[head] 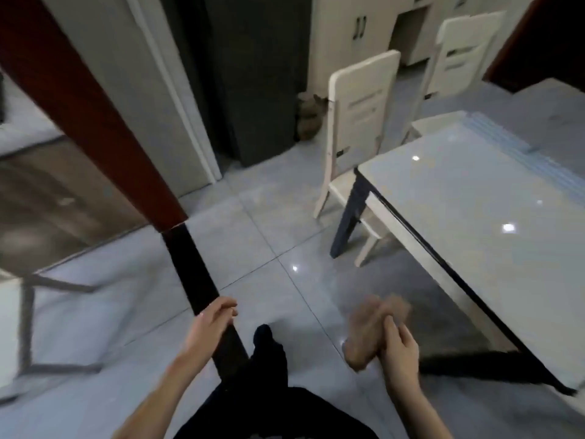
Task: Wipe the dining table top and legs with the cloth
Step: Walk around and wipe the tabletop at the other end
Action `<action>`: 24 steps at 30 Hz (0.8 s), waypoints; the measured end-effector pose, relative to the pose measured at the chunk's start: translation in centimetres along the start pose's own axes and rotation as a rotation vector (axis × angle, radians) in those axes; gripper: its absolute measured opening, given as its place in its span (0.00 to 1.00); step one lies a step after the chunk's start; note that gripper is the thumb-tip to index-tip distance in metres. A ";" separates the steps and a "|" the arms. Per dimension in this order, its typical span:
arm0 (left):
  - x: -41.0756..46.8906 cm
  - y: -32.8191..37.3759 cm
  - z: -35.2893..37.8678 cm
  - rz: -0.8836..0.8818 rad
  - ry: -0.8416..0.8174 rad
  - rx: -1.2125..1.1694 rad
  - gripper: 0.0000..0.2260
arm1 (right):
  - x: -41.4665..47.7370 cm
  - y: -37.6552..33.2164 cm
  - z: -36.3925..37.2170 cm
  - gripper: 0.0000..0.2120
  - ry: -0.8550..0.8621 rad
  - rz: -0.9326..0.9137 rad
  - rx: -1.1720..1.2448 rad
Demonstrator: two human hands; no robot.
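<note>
cloth [367, 327]: tan, bunched, blurred | right hand [400, 346]: grips cloth | left hand [212, 321]: grips post [190, 264]

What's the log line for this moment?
left hand: grips dark post | right hand: holds brown cloth | dining table: cloth not on it

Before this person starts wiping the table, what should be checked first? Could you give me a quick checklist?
1. Cloth in hand: ok. The right hand grips it, though it is blurred.
2. Left hand free to help: not ok. It holds a dark post.
3. Table top within reach: probably ok. Its near corner lies just right of the cloth.
4. Far table leg easy to get at: cannot tell. A chair stands close beside it.
5. Cloth clean or damp: cannot tell.
</note>
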State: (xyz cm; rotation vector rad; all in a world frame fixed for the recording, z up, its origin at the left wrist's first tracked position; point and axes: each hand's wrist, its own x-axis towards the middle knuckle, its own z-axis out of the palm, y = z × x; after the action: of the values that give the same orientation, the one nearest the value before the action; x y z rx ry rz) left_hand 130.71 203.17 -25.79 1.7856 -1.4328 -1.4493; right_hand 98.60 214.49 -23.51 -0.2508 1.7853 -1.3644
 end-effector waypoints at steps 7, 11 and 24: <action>-2.4 -8.1 -10.4 -0.205 0.390 -0.232 0.11 | 2.0 -2.1 13.8 0.15 -0.304 0.054 -0.133; 0.0 -10.2 -14.9 -0.280 0.472 -0.293 0.10 | 4.0 -2.3 22.5 0.10 -0.348 0.075 -0.178; 22.2 -0.3 -27.5 -0.157 0.278 -0.143 0.10 | 12.9 -8.1 36.7 0.16 -0.192 0.082 -0.196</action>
State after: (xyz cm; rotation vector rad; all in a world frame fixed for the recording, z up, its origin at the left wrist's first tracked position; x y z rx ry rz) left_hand 153.62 176.26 -26.11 1.9535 -1.0463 -1.2796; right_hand 114.36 178.06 -24.43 -0.3963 1.7478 -1.0711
